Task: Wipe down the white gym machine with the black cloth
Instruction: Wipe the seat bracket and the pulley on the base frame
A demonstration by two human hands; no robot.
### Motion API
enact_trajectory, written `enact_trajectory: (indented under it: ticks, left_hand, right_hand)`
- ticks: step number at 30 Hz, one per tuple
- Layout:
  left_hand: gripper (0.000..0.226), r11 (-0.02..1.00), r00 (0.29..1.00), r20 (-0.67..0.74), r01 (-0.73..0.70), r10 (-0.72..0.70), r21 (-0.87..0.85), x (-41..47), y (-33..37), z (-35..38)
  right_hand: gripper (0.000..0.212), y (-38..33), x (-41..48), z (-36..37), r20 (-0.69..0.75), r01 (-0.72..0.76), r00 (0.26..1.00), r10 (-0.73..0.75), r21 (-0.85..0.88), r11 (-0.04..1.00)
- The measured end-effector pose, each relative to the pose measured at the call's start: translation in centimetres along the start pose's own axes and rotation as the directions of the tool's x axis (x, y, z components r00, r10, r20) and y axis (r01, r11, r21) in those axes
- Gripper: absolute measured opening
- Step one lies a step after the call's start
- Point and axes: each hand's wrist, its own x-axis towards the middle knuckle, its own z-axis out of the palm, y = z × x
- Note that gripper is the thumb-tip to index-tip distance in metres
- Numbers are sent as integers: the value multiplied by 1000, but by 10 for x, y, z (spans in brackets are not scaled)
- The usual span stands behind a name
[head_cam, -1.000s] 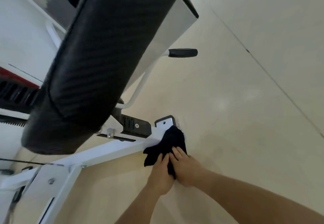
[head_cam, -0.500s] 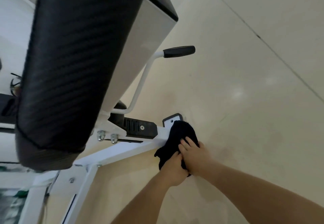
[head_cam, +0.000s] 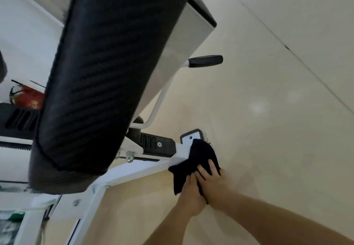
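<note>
The black cloth (head_cam: 199, 158) lies draped over the floor end of the white gym machine's base beam (head_cam: 134, 173), just below its foot plate (head_cam: 191, 137). My left hand (head_cam: 189, 196) holds the cloth's lower part, fingers wrapped into the fabric. My right hand (head_cam: 214, 181) lies beside it, fingers on the cloth, pressing it against the beam end. A large black padded seat (head_cam: 107, 76) of the machine fills the upper left and hides much of the frame.
A white lever with a black grip (head_cam: 206, 61) sticks out to the right above the hands. Bolts (head_cam: 130, 155) and a black ribbed cover (head_cam: 157, 145) sit on the beam. A red object (head_cam: 28, 99) lies at far left. Pale floor (head_cam: 277, 129) spreads to the right.
The view has shifted while both hands stay on the cloth at the beam end. The cloth has slid slightly along the beam's tip, near the foot plate.
</note>
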Motion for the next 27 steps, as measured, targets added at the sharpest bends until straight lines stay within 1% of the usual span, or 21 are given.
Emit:
enact_trajectory:
  ticks: [1, 3, 5, 6, 7, 8, 9, 10, 11, 13, 14, 15, 16, 18, 20, 22, 24, 25, 27]
  left_hand:
    - [81, 998, 1000, 1, -15, 15, 62, 1, -1, 0]
    - [66, 979, 997, -48, -55, 66, 197, 1, -2, -1]
    - [55, 974, 992, -111, -26, 52, 225, 1, -4, -2]
    - [52, 978, 990, -133, -17, 46, 210, 0, -4, -3]
    - [51, 988, 989, -146, -7, 30, 156, -1, -6, -5]
    - [51, 997, 987, -162, -3, 16, 79, -2, -9, -6]
    - [52, 1000, 982, -186, -11, 11, -1, -3, -15, -8]
    - [54, 997, 969, -243, -48, 31, -61, -6, -20, -12]
    - [58, 991, 951, -304, -87, 51, -104, -11, -27, -17]
    - [67, 976, 911, -401, -168, 98, -141, -19, -38, -29]
    - [69, 969, 895, -432, -196, 114, -149, -22, -38, -36]
    - [70, 956, 883, -452, -229, 125, -183, -25, -35, -41]
    - [70, 931, 877, -465, -263, 122, -253, -27, -29, -45]
    - [66, 843, 877, -476, -304, 65, -444, -33, -18, -50]
    - [63, 794, 878, -479, -292, 1, -533, -42, -11, -57]
    - [67, 785, 890, -457, -280, -4, -552, -50, -11, -63]
    - [68, 777, 900, -435, -265, -13, -572, -51, -16, -65]
    - [68, 778, 911, -412, -247, -16, -578, -50, -16, -66]
    - [67, 801, 922, -387, -236, 6, -550, -47, -11, -69]
  right_hand:
    - [75, 0, -1, -3, -6, 8, 1000, -8, 30, 1000]
    - [72, 13, 6, -14, 5, 31, 999, -32, 85, 996]
    - [62, 22, 15, -27, 38, 13, 999, -25, 295, 955]
    - [58, 22, 17, -33, 27, -14, 1000, 2, 444, 896]
    - [58, 20, 19, -38, 17, -52, 998, 52, 607, 793]
    - [61, 15, 20, -44, 11, -84, 993, 116, 759, 646]
    - [65, 8, 17, -51, 33, -109, 987, 159, 863, 494]
    - [67, 1, 16, -55, 62, -122, 983, 176, 924, 361]
    - [67, -4, 17, -60, 71, -120, 983, 172, 949, 291]
    - [64, -16, 21, -62, 58, -97, 985, 163, 964, 248]
    - [67, -21, 23, -64, 43, -85, 981, 190, 972, 218]
    - [70, -25, 25, -67, 34, -70, 977, 209, 984, 167]
    - [74, -30, 24, -72, 16, -35, 977, 215, 996, 85]
    - [82, -40, 23, -79, -3, 15, 975, 223, 998, -54]
    - [81, -42, 19, -81, -20, 38, 980, 200, 995, -87]
    - [82, -39, 17, -74, -51, 59, 977, 209, 998, -33]
    - [83, -38, 19, -67, -75, 61, 971, 228, 996, 68]
    - [82, -36, 26, -64, -86, 54, 966, 243, 989, 136]
    - [82, -36, 35, -65, -108, 44, 964, 241, 965, 257]
